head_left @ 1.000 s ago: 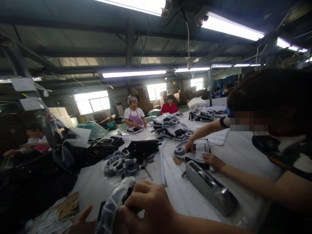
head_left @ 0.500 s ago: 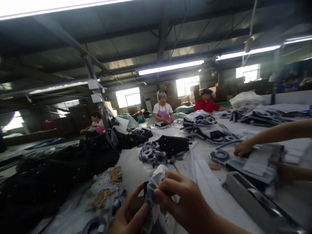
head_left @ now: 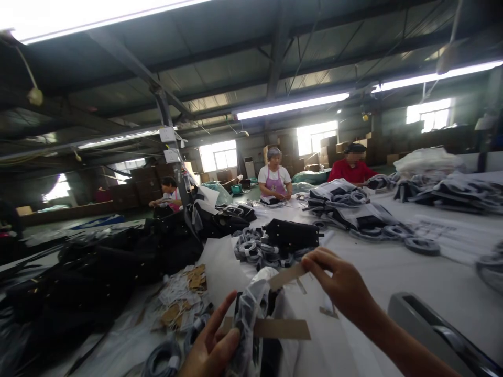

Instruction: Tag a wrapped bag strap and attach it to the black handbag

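Low in the centre, my left hand (head_left: 214, 343) grips a dark item wrapped in clear plastic (head_left: 251, 309); its thumb presses on the plastic and its index finger points up. My right hand (head_left: 341, 285) is closed in a pinch on the end of a flat brown strip (head_left: 288, 275), whose other end reaches down to the wrapped item. A second brown strip (head_left: 283, 329) lies crosswise at the wrapped item, sticking out to the right. What my left fingers touch underneath is hidden.
A grey tape-dispenser-like device (head_left: 428, 335) stands at the lower right. Coiled grey straps (head_left: 251, 248) and a black bag piece (head_left: 293, 233) lie ahead. Paper tags (head_left: 184, 293) and black bags (head_left: 118, 272) are heaped left. Co-workers (head_left: 275, 178) sit across the table.
My right hand has moved right and away from the wrapped item, drawing out a brown strip. The view has turned left; the nearby person's arms at right are out of sight.
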Demonstrator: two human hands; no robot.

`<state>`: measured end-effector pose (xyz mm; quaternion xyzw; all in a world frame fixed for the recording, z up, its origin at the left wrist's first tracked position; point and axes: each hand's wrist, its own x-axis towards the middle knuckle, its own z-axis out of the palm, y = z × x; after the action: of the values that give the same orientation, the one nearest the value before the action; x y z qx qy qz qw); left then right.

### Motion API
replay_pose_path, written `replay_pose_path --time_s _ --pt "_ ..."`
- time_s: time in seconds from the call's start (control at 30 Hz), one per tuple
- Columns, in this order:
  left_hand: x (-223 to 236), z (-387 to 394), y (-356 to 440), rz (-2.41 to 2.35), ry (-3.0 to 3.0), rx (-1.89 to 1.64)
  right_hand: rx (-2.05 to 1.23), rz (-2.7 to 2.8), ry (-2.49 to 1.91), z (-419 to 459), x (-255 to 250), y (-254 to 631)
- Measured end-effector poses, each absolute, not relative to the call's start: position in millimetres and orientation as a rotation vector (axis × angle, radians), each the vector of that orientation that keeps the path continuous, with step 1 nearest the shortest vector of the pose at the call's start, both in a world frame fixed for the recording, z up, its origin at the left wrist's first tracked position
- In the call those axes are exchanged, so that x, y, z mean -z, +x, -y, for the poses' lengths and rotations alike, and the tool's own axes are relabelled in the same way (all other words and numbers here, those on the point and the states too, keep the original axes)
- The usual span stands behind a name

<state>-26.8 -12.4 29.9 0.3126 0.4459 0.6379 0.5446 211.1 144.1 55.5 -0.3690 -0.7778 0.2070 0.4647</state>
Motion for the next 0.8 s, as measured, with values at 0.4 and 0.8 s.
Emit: replay_pose_path --time_s 0.4,0.8 --pt "-41 17 -19 -1.185 0.807 -1.509 -1.065 1.988 -0.732 -99 -35 197" --pt "-53 27 -3 -1.205 0.921 -1.549 -1.717 1.635 -0.589 -65 -30 156"
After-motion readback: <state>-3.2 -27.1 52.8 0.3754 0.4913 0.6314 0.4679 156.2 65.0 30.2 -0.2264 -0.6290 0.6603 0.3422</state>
